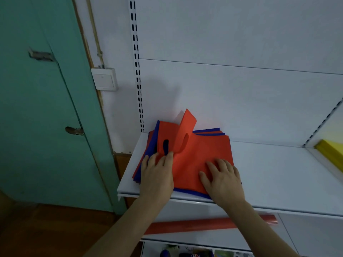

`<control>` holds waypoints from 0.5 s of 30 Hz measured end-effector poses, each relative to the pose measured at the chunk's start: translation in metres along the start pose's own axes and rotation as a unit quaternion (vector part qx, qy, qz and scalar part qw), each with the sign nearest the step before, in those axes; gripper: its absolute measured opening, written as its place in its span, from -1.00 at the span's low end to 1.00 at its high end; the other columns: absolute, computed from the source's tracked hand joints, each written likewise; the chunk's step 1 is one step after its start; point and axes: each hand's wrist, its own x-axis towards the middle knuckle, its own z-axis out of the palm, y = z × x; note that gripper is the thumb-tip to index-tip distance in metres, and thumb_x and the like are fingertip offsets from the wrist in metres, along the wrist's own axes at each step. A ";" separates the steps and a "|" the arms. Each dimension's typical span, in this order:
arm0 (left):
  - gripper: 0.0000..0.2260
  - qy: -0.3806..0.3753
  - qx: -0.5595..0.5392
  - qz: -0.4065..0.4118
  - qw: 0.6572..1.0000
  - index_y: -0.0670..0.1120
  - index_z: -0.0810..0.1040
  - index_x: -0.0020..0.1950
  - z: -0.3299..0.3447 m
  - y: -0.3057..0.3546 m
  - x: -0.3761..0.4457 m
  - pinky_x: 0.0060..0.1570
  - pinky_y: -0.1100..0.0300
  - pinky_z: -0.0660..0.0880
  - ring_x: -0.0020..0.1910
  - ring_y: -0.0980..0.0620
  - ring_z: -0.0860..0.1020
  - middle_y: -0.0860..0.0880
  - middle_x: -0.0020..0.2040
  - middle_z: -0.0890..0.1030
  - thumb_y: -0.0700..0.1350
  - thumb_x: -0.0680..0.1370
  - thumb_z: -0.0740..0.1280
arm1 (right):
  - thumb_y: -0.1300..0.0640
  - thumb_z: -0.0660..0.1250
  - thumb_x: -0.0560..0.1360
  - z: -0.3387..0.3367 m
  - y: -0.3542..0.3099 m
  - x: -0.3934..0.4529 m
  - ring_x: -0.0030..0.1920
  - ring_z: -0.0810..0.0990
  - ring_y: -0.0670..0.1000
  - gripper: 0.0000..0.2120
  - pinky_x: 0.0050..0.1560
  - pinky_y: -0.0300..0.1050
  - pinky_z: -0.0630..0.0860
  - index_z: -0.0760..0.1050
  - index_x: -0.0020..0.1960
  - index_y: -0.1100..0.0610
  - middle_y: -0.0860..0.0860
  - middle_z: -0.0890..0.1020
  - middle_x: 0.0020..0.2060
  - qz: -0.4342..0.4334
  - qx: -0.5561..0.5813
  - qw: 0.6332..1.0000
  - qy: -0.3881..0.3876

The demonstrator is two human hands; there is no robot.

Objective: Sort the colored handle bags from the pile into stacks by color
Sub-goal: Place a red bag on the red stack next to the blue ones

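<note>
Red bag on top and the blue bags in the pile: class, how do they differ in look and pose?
The red bag lies on top, its face in full view; the blue bags lie lower, showing only as edges. The red bag has a flap curled upward near its handle slot; the blue bags lie flat. Both hands, left and right, rest on the red bag, not the blue. All share one pile on the shelf.

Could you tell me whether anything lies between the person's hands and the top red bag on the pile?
Nothing visible does: the left hand and right hand both rest flat on the top red handle bag of the red-and-blue pile on the white shelf.
</note>
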 end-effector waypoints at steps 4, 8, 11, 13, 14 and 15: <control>-0.50 -0.024 -0.022 -0.012 0.999 0.03 0.26 0.61 -0.006 0.011 0.002 0.43 -0.29 0.38 0.57 -0.21 0.30 -0.01 0.50 0.48 -0.12 0.66 0.23 | -0.40 0.00 0.60 0.003 0.002 0.001 0.47 0.40 0.20 -0.35 0.50 0.27 0.30 0.55 0.42 -0.04 0.09 0.54 0.41 -0.003 0.005 1.000 0.012; -0.51 -0.031 -0.068 0.008 0.997 0.07 0.24 0.62 -0.013 0.012 0.002 0.36 -0.11 0.51 0.58 -0.14 0.22 0.00 0.56 0.28 -0.04 0.68 0.22 | -0.40 0.02 0.61 0.006 0.004 0.001 0.47 0.41 0.20 -0.36 0.49 0.27 0.31 0.55 0.41 -0.04 0.09 0.55 0.40 -0.005 0.007 1.000 0.016; -0.53 -0.005 -0.145 0.001 0.989 0.09 0.47 0.49 -0.022 0.010 0.005 0.47 -0.05 0.38 0.55 -0.04 0.23 0.00 0.54 0.27 0.24 0.62 0.29 | -0.40 0.03 0.60 0.009 0.006 0.002 0.46 0.42 0.21 -0.37 0.47 0.27 0.32 0.57 0.39 -0.03 0.09 0.55 0.39 -0.007 0.017 1.000 0.020; -0.51 -0.012 -0.240 -0.049 0.970 0.18 0.60 0.32 -0.028 0.010 0.009 0.48 0.00 0.27 0.55 0.04 0.20 0.05 0.55 0.28 0.42 0.54 0.26 | -0.40 0.06 0.58 0.009 0.008 0.004 0.45 0.43 0.21 -0.37 0.46 0.26 0.35 0.58 0.37 -0.04 0.10 0.56 0.38 -0.002 0.040 0.999 0.022; -0.57 -0.005 -0.290 -0.082 0.954 0.22 0.63 0.23 -0.031 0.009 0.013 0.47 0.01 0.28 0.53 0.07 0.24 0.07 0.52 0.34 0.43 0.52 0.28 | -0.40 0.09 0.58 0.008 0.010 0.005 0.45 0.44 0.21 -0.38 0.45 0.25 0.37 0.60 0.35 -0.03 0.10 0.57 0.36 0.004 0.062 0.998 0.028; -0.66 0.011 -0.328 -0.119 0.937 0.21 0.63 0.16 -0.035 0.008 0.019 0.43 0.03 0.35 0.48 0.08 0.34 0.08 0.45 0.42 0.36 0.53 0.35 | -0.38 0.12 0.58 0.007 0.012 0.007 0.43 0.46 0.23 -0.39 0.42 0.25 0.41 0.62 0.33 0.00 0.11 0.58 0.34 0.012 0.089 0.995 0.039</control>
